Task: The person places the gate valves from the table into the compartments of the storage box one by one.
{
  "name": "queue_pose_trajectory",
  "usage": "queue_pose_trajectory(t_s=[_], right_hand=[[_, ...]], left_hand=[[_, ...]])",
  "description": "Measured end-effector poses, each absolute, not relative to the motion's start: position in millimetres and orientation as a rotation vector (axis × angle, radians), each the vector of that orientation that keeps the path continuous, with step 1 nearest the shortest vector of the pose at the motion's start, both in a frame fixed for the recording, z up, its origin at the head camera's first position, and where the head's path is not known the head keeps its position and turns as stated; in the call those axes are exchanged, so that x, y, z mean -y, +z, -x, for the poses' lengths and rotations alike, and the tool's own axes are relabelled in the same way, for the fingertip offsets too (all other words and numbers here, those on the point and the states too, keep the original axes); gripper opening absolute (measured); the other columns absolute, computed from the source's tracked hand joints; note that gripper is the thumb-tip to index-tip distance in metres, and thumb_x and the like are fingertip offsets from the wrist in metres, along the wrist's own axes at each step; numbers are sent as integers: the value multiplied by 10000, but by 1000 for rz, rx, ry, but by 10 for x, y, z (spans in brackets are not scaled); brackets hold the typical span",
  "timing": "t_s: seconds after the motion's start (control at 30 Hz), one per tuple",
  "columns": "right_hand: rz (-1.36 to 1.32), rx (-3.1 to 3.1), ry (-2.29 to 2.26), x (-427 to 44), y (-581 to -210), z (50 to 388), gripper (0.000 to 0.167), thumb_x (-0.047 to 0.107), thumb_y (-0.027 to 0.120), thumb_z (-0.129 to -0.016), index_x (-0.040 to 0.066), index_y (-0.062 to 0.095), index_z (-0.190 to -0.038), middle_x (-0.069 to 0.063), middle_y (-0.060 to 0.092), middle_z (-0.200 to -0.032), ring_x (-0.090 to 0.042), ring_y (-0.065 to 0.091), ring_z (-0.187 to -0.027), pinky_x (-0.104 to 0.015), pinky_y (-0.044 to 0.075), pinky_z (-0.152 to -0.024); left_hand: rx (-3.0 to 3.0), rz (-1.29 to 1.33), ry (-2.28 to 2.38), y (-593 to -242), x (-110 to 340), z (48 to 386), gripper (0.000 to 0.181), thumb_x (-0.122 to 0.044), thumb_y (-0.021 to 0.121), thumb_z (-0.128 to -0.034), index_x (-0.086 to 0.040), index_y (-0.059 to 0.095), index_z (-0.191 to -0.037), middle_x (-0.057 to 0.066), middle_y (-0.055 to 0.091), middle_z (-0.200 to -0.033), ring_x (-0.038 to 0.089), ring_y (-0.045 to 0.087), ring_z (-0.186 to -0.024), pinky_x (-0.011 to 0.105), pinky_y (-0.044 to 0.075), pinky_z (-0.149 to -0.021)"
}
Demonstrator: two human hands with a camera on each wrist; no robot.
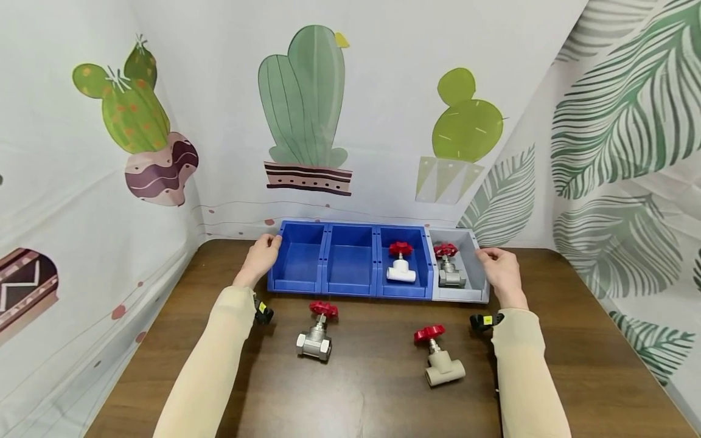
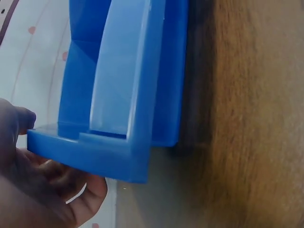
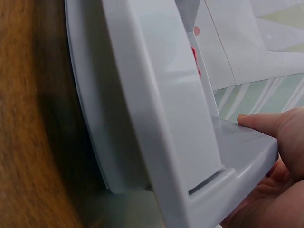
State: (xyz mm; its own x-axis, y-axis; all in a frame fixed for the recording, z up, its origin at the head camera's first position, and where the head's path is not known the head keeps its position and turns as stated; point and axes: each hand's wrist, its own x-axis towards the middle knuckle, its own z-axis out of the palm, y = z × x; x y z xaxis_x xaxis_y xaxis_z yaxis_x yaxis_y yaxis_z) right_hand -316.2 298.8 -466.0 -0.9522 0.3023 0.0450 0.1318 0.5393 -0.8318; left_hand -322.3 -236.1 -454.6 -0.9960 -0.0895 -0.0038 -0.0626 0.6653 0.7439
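A row of joined bins stands at the back of the table. At its left end my left hand grips the side wall of a blue bin, thumb at the rim and fingers curled below. My right hand pinches the outer wall of the grey bin at the right end. A white valve with a red handwheel lies in the third bin, and a metal valve in the grey one. The two left blue bins hold nothing visible.
On the brown table, in front of the bins, lie a metal valve with a red handwheel at the left and a beige valve at the right. A printed cloth hangs close behind the bins.
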Motion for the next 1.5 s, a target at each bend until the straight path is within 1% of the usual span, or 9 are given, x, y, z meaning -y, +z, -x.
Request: queue_pose_trajectory(t_s=[0.07,0.17,0.47,0.6,0.67,0.87,1.0,1.27,1.5], right_hand=[[374,2584,1377,-2983,-4663,3159,399,307,557,-1001,-35,660,-1178,-123,598,-1035,-196,485,-885,-308,402,-690],[377,2584,1378,-2983,-4669,3161,397,310,561,-999,-33,661,-1172,-119,595,-1036,-194,486,-888,-298,405,-690],[349,2573,1386,-2993,-4655,3157,388,281,547,-1005,-53,654,-1171,-171,590,-1081,-228,485,-922,-309,396,-710],[350,2575,1381,-2992,-4652,3160,396,292,551,-1003,-49,653,-1175,-161,596,-1059,-218,488,-905,-305,399,-705],[349,2577,1377,-2990,-4649,3160,403,302,554,-1001,-47,655,-1177,-153,601,-1044,-213,492,-896,-304,402,-700],[344,2583,1361,-2990,-4646,3157,405,309,562,-997,-45,661,-1167,-153,608,-1034,-214,494,-888,-307,403,-697],[341,2596,1374,-2998,-4657,3144,409,315,546,-1004,-41,657,-1172,-148,596,-1041,-216,482,-884,-313,400,-696],[356,2596,1391,-3008,-4675,3119,405,302,546,-1003,-46,651,-1184,-157,593,-1047,-229,485,-882,-321,402,-690],[338,2590,1383,-3008,-4661,3149,410,315,546,-1003,-37,651,-1185,-153,592,-1049,-228,490,-886,-316,409,-687]], left_hand=[[2805,-128,-1257,-4528,2346,3200,482,-426,338,-1054,-27,488,-1278,181,560,-1163,346,520,-1019,483,411,-879],[2739,-134,-1227,-4498,2324,3151,447,-411,362,-1051,-42,488,-1269,164,552,-1149,332,523,-1014,483,410,-874],[2633,-57,-1049,-4374,2211,2913,436,-406,390,-1043,-46,528,-1247,163,520,-1170,331,485,-1088,506,401,-884],[2608,33,-1009,-4271,2055,2779,418,-394,419,-1038,-50,547,-1239,169,520,-1237,334,481,-1153,526,402,-911],[2600,89,-998,-4207,1959,2721,410,-393,440,-1034,-54,554,-1234,163,525,-1245,327,486,-1157,521,408,-914],[2620,223,-991,-4054,1670,2547,372,-383,504,-1016,-84,572,-1226,120,550,-1203,295,531,-1096,491,452,-870],[2630,317,-978,-4018,1481,2446,375,-375,532,-1004,-83,590,-1232,105,570,-1211,297,547,-1119,483,450,-900],[2767,536,-871,-4020,1041,2217,427,-428,500,-1009,-128,583,-1302,51,567,-1307,235,524,-1196,456,451,-950],[2800,735,-794,-4044,699,2069,563,-550,412,-1007,-144,544,-1375,33,533,-1370,222,470,-1282,428,385,-1038]])
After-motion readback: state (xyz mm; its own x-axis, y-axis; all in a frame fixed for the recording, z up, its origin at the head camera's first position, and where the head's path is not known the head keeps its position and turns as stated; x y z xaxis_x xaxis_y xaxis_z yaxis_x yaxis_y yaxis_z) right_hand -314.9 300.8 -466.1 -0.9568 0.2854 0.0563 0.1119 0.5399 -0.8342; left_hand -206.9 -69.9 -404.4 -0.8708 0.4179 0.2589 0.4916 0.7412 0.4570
